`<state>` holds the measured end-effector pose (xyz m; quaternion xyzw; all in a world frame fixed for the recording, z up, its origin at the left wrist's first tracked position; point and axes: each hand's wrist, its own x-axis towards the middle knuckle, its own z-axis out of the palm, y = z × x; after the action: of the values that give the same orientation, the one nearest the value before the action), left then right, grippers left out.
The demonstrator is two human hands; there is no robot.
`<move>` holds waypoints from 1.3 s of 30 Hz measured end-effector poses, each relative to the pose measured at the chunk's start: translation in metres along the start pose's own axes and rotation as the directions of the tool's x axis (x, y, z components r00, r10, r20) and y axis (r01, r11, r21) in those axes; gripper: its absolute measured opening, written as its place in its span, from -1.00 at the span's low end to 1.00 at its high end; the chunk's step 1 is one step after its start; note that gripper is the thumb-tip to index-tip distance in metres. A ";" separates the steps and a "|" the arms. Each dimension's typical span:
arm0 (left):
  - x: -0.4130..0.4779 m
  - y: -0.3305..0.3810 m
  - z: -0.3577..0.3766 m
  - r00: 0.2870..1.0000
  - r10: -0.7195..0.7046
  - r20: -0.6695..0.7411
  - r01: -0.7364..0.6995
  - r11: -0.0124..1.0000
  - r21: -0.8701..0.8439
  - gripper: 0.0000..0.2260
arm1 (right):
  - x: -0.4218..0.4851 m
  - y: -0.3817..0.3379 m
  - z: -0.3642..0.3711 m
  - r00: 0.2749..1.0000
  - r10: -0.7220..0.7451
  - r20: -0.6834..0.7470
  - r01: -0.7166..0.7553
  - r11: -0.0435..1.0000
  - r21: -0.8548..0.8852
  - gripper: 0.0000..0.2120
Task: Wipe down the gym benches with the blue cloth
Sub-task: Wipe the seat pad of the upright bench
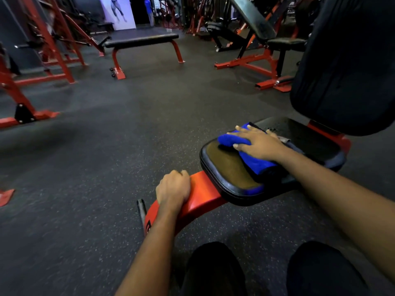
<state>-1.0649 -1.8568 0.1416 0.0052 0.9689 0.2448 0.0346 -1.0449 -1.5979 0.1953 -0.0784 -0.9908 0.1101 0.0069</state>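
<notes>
A blue cloth (250, 159) lies bunched on the black padded seat (226, 174) of a red-framed bench at right. My right hand (258, 143) presses flat on the cloth with fingers spread. My left hand (174, 189) is curled over the red frame bar (203, 193) that sticks out in front of the seat. The bench's black backrest (346, 67) rises upright behind the seat at the far right.
A flat black bench (142, 40) on red legs stands across the dark rubber floor. An incline bench (256, 26) sits at back right. Red rack frames (53, 50) line the left. A person in blue (148, 9) stands far back. My dark-trousered knees (213, 268) are below.
</notes>
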 end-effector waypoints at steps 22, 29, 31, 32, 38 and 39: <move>0.006 -0.003 0.005 1.000 0.004 -0.005 -0.004 1.000 -0.004 -0.58 | -0.006 0.001 0.006 0.974 -0.224 -0.010 0.224 0.970 0.098 -0.51; -0.006 0.003 0.000 0.996 -0.006 -0.090 -0.001 0.997 -0.083 -0.59 | -0.032 -0.027 0.004 0.994 -0.107 -0.030 0.108 0.994 0.021 -0.53; -0.008 0.004 0.001 0.991 0.000 -0.132 -0.011 0.997 -0.078 -0.57 | -0.073 -0.017 0.009 0.986 -0.145 -0.084 0.149 0.988 0.043 -0.55; -0.007 0.004 0.002 0.988 0.010 -0.151 -0.022 0.997 -0.073 -0.58 | -0.088 -0.006 0.011 0.984 -0.130 -0.123 0.138 0.989 0.057 -0.55; 0.000 0.038 -0.004 0.951 0.179 -0.252 -0.251 0.923 -0.292 -0.72 | -0.086 0.028 0.007 0.911 0.285 -0.299 -0.260 0.958 0.123 -0.58; 0.004 0.048 -0.007 0.946 0.212 -0.246 -0.284 0.908 -0.308 -0.73 | -0.089 0.022 0.013 0.902 0.265 -0.341 -0.246 0.964 0.098 -0.58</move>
<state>-1.0693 -1.8174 0.1703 0.0974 0.9017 0.4096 -0.0977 -0.9541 -1.5929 0.1785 -0.2259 -0.9515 0.1201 0.1710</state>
